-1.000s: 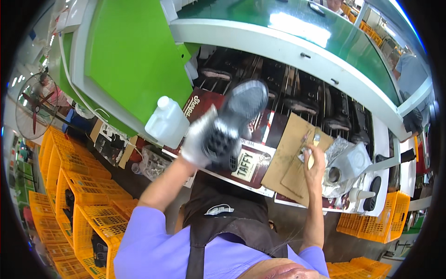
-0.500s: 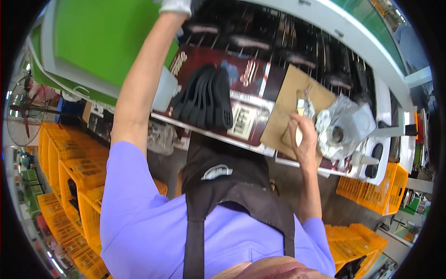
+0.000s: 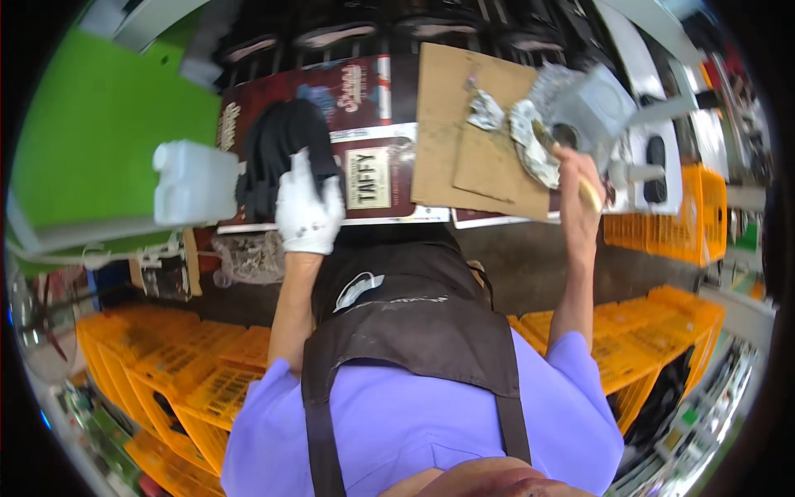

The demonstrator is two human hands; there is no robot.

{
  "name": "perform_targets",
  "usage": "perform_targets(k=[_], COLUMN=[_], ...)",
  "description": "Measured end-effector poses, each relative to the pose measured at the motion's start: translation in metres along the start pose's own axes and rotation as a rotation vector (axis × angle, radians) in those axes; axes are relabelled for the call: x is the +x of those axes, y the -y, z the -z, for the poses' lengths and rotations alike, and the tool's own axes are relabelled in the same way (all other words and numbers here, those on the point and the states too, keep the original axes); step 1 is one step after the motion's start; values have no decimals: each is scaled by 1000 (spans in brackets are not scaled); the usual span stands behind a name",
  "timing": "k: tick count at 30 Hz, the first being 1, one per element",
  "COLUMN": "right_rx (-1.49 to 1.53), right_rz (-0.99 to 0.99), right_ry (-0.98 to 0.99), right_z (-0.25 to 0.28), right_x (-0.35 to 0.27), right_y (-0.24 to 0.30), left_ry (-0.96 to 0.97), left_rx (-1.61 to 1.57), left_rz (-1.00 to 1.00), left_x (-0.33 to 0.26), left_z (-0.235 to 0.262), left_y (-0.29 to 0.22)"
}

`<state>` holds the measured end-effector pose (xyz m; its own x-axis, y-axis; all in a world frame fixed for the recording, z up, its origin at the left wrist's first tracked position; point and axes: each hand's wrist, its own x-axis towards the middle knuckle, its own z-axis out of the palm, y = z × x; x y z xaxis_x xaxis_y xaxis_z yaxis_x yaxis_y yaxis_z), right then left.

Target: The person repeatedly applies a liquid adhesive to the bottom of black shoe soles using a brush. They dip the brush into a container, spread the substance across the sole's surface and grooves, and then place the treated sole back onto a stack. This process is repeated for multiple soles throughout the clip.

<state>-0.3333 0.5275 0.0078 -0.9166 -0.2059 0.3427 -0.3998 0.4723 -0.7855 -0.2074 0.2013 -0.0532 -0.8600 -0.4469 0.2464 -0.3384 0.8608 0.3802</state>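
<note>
Since half a second back the left arm has dropped from way up over the green panel, and the left hand [image 3: 308, 211], in a white glove, now sits at the near edge of the work surface with its fingers lying over the dark shoe [image 3: 277, 149]. Looks to me like the shoe is being set down or steadied there, though I can't tell if the fingers are actually clamped on it or just resting.

Going left to right: the green panel [image 3: 91, 141] fills the far left, a white plastic jug [image 3: 192, 182] stands just beside the shoe, and the shoe lies on a dark printed box lid [image 3: 364, 91]. Next over, a sheet of brown cardboard [image 3: 451, 141] hangs slightly past the near edge. On its right side is crumpled foil [image 3: 530, 137], and the right hand [image 3: 575, 178] is closed around a yellowish brush handle [image 3: 588, 195] whose tip points into the foil.

Room-wise, the shoe is hemmed in by the jug on the left, while the strip between shoe and cardboard is open. Orange crates [image 3: 149, 373] crowd the floor on both sides.
</note>
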Motion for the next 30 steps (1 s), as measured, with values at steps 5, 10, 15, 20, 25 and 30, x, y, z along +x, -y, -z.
perform_targets(k=[5, 10, 15, 20, 25, 30], right_rx=[-34, -332, -344, 60, 147, 49], right_rz=[-187, -86, -70, -328, -447, -473], right_ry=[-191, -103, -85, -255, -265, -173], right_z=[27, 17, 8, 21, 17, 37], right_x=[25, 39, 44, 32, 12, 14], right_y=[-28, -70, -84, -71, -75, -57], left_ry=[-38, -18, 217, 307, 387, 489], left_rx=[-909, -1608, -1835, -1924, -1986, -2084], left_rz=[267, 273, 266, 252, 355, 474], left_x=[8, 9, 11, 16, 23, 17], left_z=[-1, 31, 30, 20, 4, -7], left_y=[14, -13, -22, -35, -56, -67])
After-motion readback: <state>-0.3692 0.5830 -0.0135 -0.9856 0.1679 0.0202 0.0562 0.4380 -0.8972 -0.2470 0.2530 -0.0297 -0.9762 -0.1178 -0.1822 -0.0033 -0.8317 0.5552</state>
